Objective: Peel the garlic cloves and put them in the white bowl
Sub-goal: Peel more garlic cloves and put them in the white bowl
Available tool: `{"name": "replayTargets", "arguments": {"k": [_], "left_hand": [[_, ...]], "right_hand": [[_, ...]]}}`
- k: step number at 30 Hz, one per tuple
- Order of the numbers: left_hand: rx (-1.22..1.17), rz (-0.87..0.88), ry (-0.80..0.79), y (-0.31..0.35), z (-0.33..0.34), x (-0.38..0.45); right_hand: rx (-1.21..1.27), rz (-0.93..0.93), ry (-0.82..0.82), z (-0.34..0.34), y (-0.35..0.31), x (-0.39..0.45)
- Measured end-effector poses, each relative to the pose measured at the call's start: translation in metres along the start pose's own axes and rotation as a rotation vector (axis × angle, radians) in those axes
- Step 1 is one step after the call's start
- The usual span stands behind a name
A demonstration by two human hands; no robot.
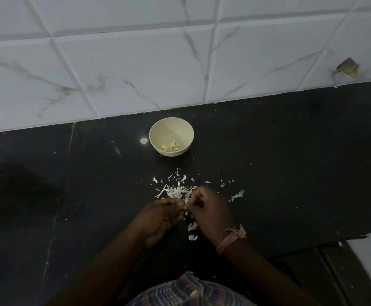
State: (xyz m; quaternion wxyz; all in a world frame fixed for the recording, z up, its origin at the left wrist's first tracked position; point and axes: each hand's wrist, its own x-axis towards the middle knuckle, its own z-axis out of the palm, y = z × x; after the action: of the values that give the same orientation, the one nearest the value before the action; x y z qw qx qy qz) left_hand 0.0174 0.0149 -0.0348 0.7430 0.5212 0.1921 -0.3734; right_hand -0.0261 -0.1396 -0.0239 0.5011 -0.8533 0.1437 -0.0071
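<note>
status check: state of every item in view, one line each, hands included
white bowl: upright on the black counter, a few peeled cloves inside.
peeled cloves: lying at the bottom of the bowl.
garlic skins: loose, scattered on the counter between bowl and hands.
left hand: fingers curled, tips meeting the right hand's; clove itself hidden.
right hand: fingers curled, pinching at the same spot.
counter: dark, flecked with skin bits.

Dim light — a black stone counter (290, 151) meets a white marble-veined tiled wall (136, 62).
</note>
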Motion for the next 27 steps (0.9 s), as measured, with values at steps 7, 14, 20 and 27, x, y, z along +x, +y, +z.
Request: {"name": "replayTargets", "arguments": {"k": [7, 14, 20, 27], "left_hand": [[-0.127, 0.02, 0.117, -0.009, -0.005, 0.003], [-0.046, 0.075, 0.182, -0.011, 0.0, 0.004], [0.039, 0.109, 0.162, -0.01, 0.002, 0.003], [-0.007, 0.141, 0.165, 0.006, 0.0, 0.003]], "right_hand": [[-0.129, -0.037, -0.062, 0.003, 0.01, -0.004], [-0.447, -0.127, -0.066, 0.007, 0.018, -0.009], [-0.224, -0.207, -0.035, 0.024, 0.01, -0.007], [-0.003, -0.03, -0.041, 0.016, -0.003, 0.009]]}}
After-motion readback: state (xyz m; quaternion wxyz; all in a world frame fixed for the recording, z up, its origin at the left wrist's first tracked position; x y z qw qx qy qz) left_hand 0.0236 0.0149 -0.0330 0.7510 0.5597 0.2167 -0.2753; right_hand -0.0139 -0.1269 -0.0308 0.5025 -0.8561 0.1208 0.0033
